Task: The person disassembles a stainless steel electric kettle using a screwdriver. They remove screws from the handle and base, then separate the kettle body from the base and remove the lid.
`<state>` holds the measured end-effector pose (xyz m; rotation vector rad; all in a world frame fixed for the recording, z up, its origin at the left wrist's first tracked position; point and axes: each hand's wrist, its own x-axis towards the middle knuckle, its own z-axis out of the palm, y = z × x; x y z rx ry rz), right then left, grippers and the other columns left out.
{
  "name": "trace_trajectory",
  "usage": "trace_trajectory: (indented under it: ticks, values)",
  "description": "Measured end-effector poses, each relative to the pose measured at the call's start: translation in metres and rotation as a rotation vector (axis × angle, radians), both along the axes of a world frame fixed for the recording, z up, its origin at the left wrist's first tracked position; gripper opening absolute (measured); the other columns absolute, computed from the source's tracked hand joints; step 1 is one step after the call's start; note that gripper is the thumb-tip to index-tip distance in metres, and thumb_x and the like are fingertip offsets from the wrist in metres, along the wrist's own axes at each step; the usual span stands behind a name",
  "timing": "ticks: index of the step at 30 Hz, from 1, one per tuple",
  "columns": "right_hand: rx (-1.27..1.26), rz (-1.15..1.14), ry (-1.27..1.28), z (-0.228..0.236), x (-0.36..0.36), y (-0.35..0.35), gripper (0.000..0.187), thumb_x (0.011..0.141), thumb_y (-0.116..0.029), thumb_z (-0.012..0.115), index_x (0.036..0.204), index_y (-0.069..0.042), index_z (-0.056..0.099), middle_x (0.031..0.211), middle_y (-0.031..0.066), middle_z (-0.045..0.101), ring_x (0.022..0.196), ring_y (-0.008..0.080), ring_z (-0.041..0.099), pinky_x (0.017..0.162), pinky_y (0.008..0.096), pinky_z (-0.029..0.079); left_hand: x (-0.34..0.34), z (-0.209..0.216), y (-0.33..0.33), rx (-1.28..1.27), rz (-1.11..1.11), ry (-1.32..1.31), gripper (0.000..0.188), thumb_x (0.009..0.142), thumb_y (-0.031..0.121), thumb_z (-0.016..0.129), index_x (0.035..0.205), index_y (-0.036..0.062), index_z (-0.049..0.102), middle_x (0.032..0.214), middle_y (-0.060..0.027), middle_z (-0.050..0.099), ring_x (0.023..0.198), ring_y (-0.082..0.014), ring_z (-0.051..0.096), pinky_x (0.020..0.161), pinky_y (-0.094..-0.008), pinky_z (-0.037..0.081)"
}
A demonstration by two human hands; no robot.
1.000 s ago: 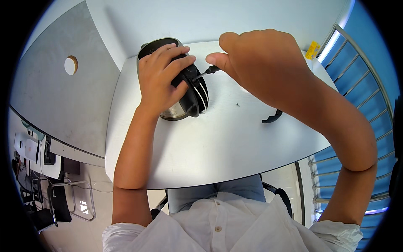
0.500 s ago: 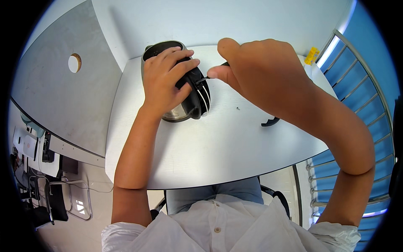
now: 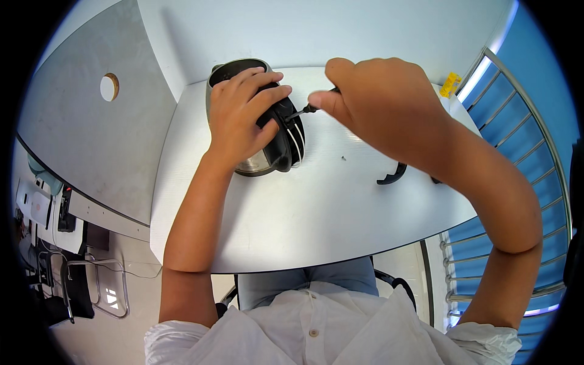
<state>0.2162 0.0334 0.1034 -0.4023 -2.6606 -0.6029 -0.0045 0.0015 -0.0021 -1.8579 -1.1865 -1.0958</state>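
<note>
An electric kettle [image 3: 254,164] with a steel body and black rim stands at the far left part of the white table. My left hand [image 3: 243,112] is wrapped over its top and handle side, gripping it. The handle's outer cover is off, and white wires [image 3: 297,143] show along the opened black handle. In my right hand [image 3: 380,97] is a screwdriver [image 3: 309,109], its handle mostly hidden by the fingers. The tip of its shaft meets the upper part of the opened handle.
A curved black plastic piece [image 3: 394,174] lies on the white table [image 3: 292,225], partly near my right forearm. A tiny screw-like bit [image 3: 343,158] rests mid-table. Yellow plastic [image 3: 450,84] sits at the far right corner, beside a metal railing [image 3: 514,91]. A grey partition [image 3: 73,121] stands left.
My right hand has shifted slightly right and turned, showing more of the screwdriver. The left hand keeps its hold on the kettle.
</note>
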Motion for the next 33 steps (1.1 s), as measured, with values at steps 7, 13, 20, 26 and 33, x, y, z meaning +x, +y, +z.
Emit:
trace_trajectory:
  ticks: [7, 13, 20, 26, 33]
  values:
    - [-0.102, 0.159, 0.055, 0.007, 0.0, -0.002, 0.03, 0.081, -0.025, 0.065, 0.091, -0.004, 0.046, 0.058, 0.0079, 0.052, 0.054, 0.0258, 0.055, 0.05, 0.0321, 0.043, -0.001, 0.003, -0.003, -0.022, -0.001, -0.012, 0.043, 0.056, 0.009, 0.064, 0.099, 0.0176, 0.064, 0.11, 0.0024, 0.06, 0.107, -0.0225, 0.054, 0.082, -0.0355, 0.034]
    - [-0.046, 0.109, -0.032, 0.006, -0.002, 0.0, 0.034, 0.08, -0.025, 0.065, 0.094, -0.005, 0.042, 0.066, 0.0118, 0.053, 0.061, 0.0292, 0.053, 0.055, 0.0346, 0.041, -0.001, 0.002, -0.002, -0.022, -0.008, -0.016, 0.042, 0.057, 0.009, 0.064, 0.098, 0.0177, 0.064, 0.11, 0.0026, 0.06, 0.107, -0.0225, 0.054, 0.081, -0.0353, 0.035]
    - [0.003, 0.128, -0.012, 0.008, -0.002, 0.0, 0.027, 0.078, -0.023, 0.068, 0.084, -0.004, 0.049, 0.054, 0.0051, 0.052, 0.05, 0.0226, 0.056, 0.045, 0.0308, 0.043, 0.0, 0.002, -0.003, -0.026, 0.001, -0.018, 0.041, 0.057, 0.008, 0.064, 0.097, 0.0176, 0.064, 0.109, 0.0026, 0.061, 0.107, -0.0221, 0.054, 0.082, -0.0354, 0.035]
    - [-0.025, 0.14, 0.048, 0.004, -0.007, -0.001, 0.027, 0.079, -0.027, 0.066, 0.081, -0.004, 0.05, 0.055, 0.0064, 0.055, 0.052, 0.0239, 0.058, 0.046, 0.0309, 0.044, 0.0, 0.002, -0.002, -0.023, -0.008, -0.017, 0.042, 0.058, 0.009, 0.065, 0.098, 0.0177, 0.064, 0.11, 0.0029, 0.06, 0.108, -0.0223, 0.054, 0.082, -0.0353, 0.034]
    - [-0.101, -0.038, -0.043, 0.008, -0.005, -0.006, 0.028, 0.079, -0.026, 0.066, 0.08, -0.004, 0.049, 0.056, 0.009, 0.055, 0.055, 0.0257, 0.059, 0.048, 0.0317, 0.045, 0.0, 0.002, -0.003, -0.033, -0.001, -0.024, 0.041, 0.058, 0.009, 0.065, 0.098, 0.0183, 0.064, 0.11, 0.0028, 0.06, 0.108, -0.022, 0.054, 0.083, -0.0356, 0.034]
